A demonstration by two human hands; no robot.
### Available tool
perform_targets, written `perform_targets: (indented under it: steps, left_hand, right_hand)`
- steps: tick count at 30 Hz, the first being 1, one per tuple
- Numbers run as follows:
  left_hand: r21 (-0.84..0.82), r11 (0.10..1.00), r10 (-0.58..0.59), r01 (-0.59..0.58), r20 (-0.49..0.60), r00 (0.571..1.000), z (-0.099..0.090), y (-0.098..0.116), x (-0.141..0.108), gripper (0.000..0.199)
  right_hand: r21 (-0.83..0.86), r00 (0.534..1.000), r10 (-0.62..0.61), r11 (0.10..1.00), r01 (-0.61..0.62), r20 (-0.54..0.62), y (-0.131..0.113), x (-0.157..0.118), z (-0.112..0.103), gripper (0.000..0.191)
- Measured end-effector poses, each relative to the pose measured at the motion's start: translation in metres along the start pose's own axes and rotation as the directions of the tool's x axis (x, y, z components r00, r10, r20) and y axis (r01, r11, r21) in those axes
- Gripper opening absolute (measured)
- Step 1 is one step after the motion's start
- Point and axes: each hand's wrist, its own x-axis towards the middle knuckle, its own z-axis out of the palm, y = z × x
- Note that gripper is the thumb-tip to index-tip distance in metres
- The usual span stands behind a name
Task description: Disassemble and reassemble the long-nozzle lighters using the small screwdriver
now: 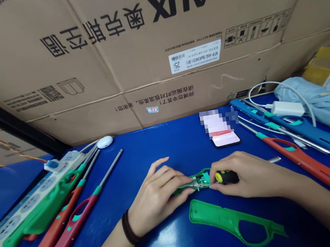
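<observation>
An opened green lighter body (201,179), with clear and teal parts inside, lies between my hands on the blue table. The fingers of my left hand (159,189) are closed on its left part. My right hand (238,174) pinches at its right end and also holds a screwdriver (227,176) with a black and yellow handle in the palm. Just below, nearer to me, rests a loose green shell half (219,215) with a loop-shaped opening.
Red, orange and green lighters (74,225) lie at the left beside a power strip (29,199). Blue and orange lighters (312,163), a white charger (288,108) and light-blue cloth are at the right. A phone (226,138) lies ahead, before a large cardboard box (131,70).
</observation>
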Motion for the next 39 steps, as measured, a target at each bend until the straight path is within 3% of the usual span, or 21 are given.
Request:
perform_targets:
  steps: [39]
  left_hand:
    - [0.074,0.997,0.038,-0.035,-0.045,0.998,0.0009,0.0023,0.0018,0.013]
  right_hand:
    - [-0.024,1.000,0.002,1.000,-0.002,-0.011,0.0016,-0.0005,0.0015,0.010]
